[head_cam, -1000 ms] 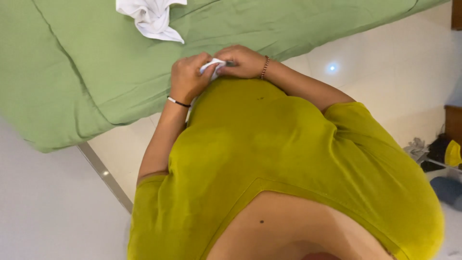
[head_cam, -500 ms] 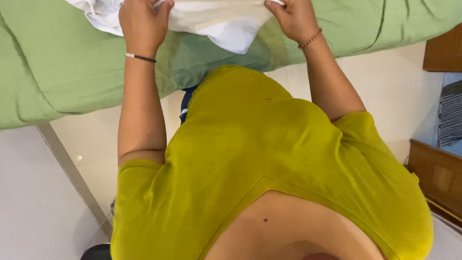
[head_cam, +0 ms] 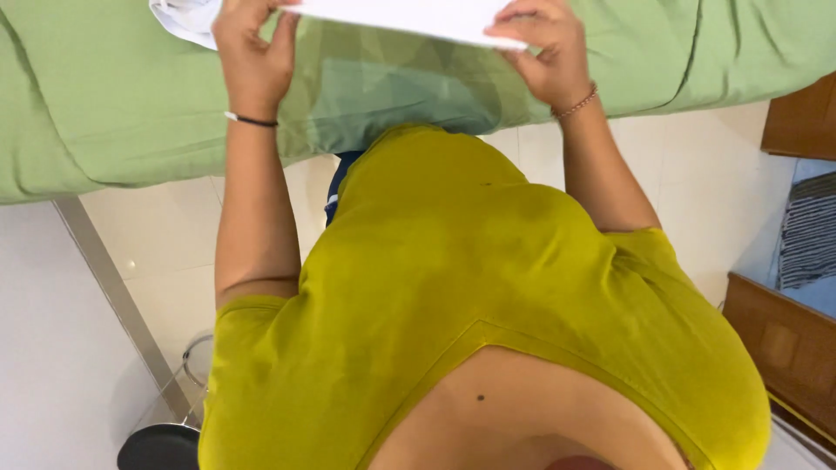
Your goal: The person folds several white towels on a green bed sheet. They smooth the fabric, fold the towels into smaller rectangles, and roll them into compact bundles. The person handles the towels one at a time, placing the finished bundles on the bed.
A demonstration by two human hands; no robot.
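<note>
left hand [head_cam: 252,57] and right hand [head_cam: 540,52] pinch white cloth [head_cam: 409,17] edges taut; light, limp, best held at corners.

left hand [head_cam: 252,52]: grips the white cloth [head_cam: 418,17] over the green bed [head_cam: 104,113]
right hand [head_cam: 544,57]: grips the cloth's other edge
</note>
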